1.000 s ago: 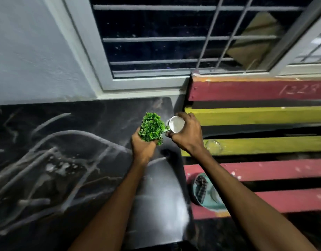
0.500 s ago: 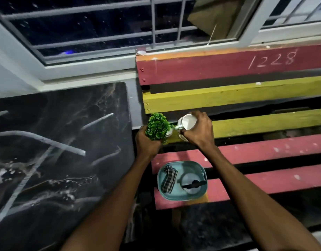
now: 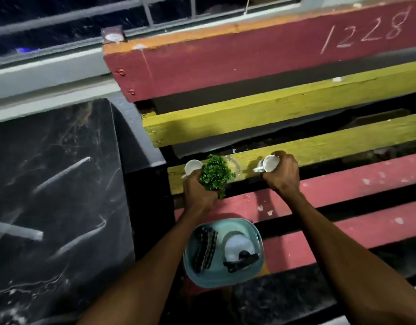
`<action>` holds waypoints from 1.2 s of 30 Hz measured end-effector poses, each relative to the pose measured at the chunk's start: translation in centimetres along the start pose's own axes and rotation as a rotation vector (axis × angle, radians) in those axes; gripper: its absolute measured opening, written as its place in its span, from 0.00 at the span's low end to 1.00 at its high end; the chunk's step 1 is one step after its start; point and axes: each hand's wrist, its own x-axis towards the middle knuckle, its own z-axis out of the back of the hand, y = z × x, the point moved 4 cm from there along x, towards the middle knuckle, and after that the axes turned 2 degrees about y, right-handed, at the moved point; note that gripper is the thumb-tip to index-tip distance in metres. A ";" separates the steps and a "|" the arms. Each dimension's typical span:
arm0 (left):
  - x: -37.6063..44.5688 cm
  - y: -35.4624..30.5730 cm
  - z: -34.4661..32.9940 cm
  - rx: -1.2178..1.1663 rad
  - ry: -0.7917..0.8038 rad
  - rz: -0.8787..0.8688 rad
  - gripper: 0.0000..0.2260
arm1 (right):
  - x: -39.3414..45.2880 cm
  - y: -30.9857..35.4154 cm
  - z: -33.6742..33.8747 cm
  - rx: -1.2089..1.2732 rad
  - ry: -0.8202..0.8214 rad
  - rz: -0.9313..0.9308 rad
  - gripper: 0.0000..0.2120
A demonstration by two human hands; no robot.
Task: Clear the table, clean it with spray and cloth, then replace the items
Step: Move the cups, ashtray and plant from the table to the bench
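My left hand (image 3: 198, 192) grips a small green artificial plant (image 3: 215, 174) low over a yellow slat of the bench (image 3: 319, 146). A white cup (image 3: 192, 166) shows at this hand's fingertips; I cannot tell whether it is held or resting on the slat. My right hand (image 3: 282, 175) is closed around a second white cup (image 3: 269, 163) tipped on its side, on the same slat to the right. A clear glass bowl (image 3: 234, 164) sits behind the plant. Nearer me, a teal basin (image 3: 225, 277) holds a checked cloth (image 3: 205, 249) and a white spray bottle (image 3: 238, 250) with a black trigger.
The black marble table (image 3: 61, 195) with pale streaks lies to the left, separated from the bench by a dark gap. The bench has red and yellow slats with open gaps between them. A barred window (image 3: 61, 19) and its sill run along the back.
The view swung from the table to the bench. Both hands carried the plant and cup over to the yellow slat and moved apart. A second white cup now shows by my left hand.
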 end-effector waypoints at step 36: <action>9.2 -0.4 -20.0 0.073 0.085 -0.258 0.25 | 11.3 -10.1 -3.8 -0.019 -0.031 0.077 0.36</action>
